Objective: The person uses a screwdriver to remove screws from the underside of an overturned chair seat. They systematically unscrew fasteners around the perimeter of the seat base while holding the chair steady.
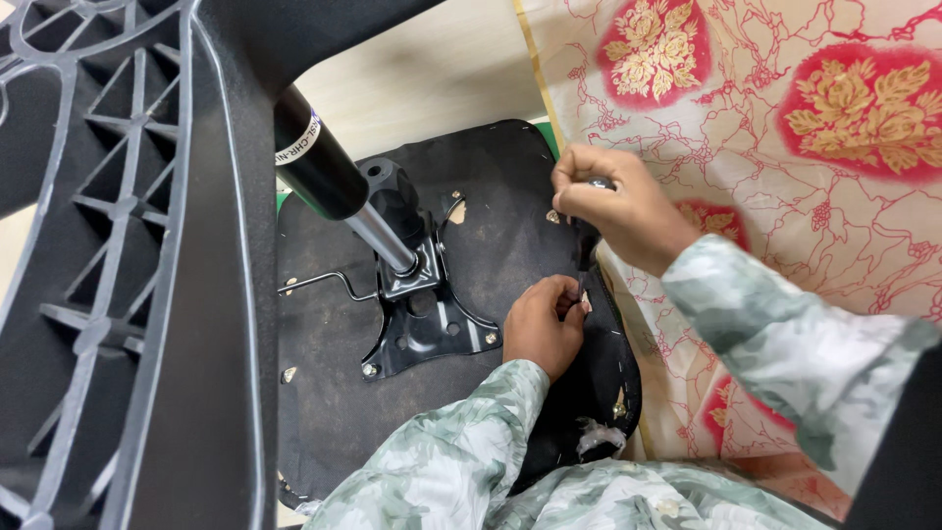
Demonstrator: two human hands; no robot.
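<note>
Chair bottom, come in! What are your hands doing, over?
Right hand gripping a dark-handled tool upright at the seat edge. Left hand pinching the black fabric near the tool tip. Gas cylinder and metal plate sit clear, to the left.

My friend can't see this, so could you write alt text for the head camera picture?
Two hands work at the edge of an upturned office chair seat: the right hand grips a tool handle, the left hand pinches something small. A black metal plate with gas cylinder stands nearby.
</note>
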